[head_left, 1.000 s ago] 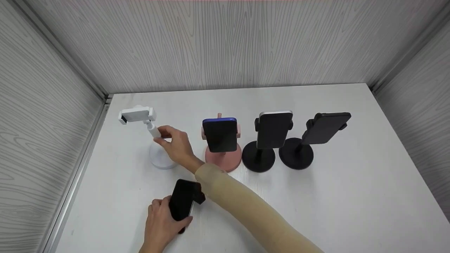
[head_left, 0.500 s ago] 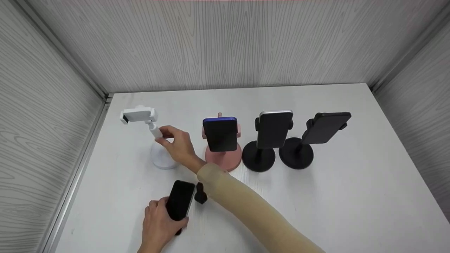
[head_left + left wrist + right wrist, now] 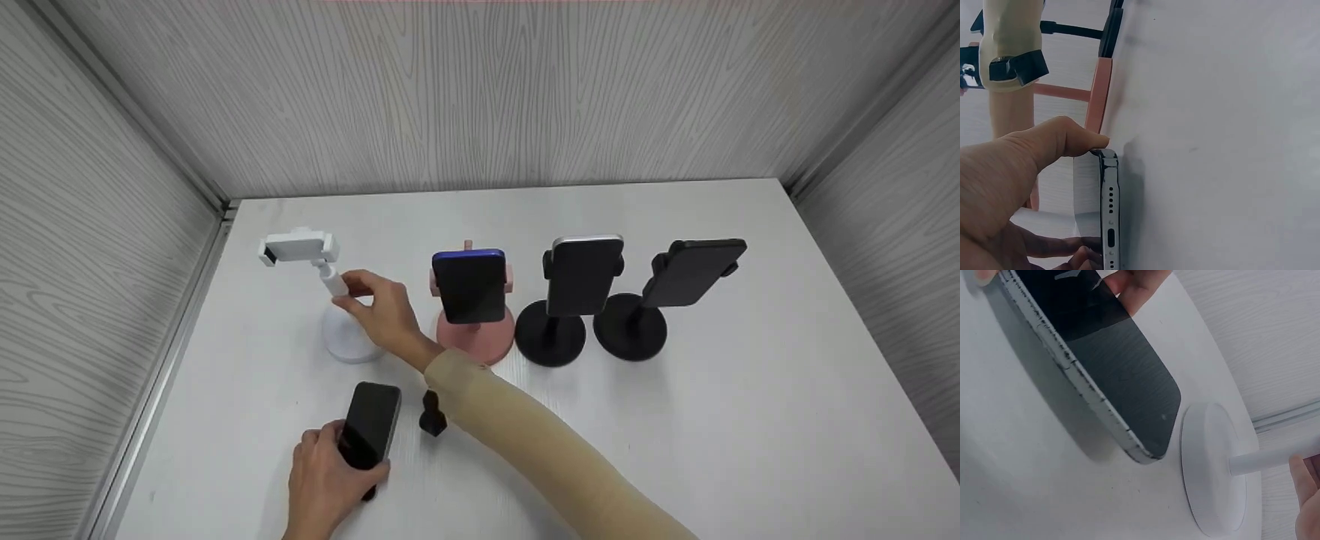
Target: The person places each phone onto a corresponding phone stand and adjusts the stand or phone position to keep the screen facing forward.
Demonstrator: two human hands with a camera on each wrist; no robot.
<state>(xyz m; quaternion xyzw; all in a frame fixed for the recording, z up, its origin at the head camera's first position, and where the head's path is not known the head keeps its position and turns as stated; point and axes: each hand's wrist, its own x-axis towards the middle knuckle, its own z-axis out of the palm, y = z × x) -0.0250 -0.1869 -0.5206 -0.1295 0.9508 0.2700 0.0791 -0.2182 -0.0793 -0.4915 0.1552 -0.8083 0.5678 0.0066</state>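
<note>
My left hand (image 3: 322, 476) grips a black-screened smartphone (image 3: 373, 420) by its near end, thumb on one long edge and fingers on the other. A shadow lies below the phone (image 3: 1123, 365) in the right wrist view; its port edge faces the left wrist camera. Farther back, my right hand (image 3: 386, 315) pinches the stem of a white phone stand (image 3: 297, 246) between thumb and fingers. That stand's clamp has no phone in it and tilts up to the left. Its round white base (image 3: 1207, 467) stands on the table, partly behind the hand in the head view.
To the right, a pink stand (image 3: 480, 345) bears a blue-edged phone (image 3: 470, 289). Two black stands beside it hold a silver-edged phone (image 3: 583, 277) and a dark phone (image 3: 691, 274). My right sleeve (image 3: 540, 442) crosses the white table (image 3: 750, 450). Wood-grain panels (image 3: 480, 90) enclose it.
My left hand has moved the phone leftward, away from the right forearm. The right hand, still pinching the stem, and the white stand have shifted very slightly right.
</note>
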